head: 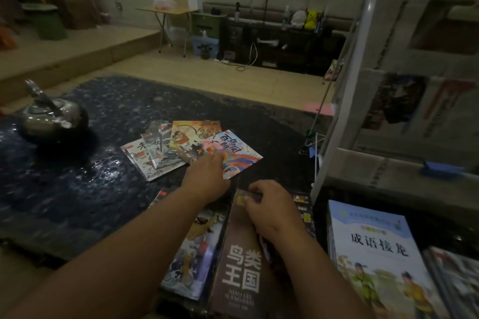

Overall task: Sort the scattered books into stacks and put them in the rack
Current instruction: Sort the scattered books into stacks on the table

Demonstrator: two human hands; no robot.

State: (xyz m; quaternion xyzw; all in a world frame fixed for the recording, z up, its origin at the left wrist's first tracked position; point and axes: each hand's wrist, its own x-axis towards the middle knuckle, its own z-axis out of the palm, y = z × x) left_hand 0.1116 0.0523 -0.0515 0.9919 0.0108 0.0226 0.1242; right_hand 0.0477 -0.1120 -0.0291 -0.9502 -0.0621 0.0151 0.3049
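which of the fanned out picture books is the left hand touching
The left hand rests on the rightmost book of the fan, the phoenix picture book. It lies on top of the others, nearest the person; the orange-covered book behind it and those to its left are untouched.

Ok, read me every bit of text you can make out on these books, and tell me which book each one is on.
"鸟类王国" and "NIAO LEI WANG GUO": brown book under the right hand.
"成语接龙": pale blue book at right.
"百鸟朝凤", last character unclear: phoenix-cover book under the left hand.
Other fanned covers and books in the rack: too blurred to read.
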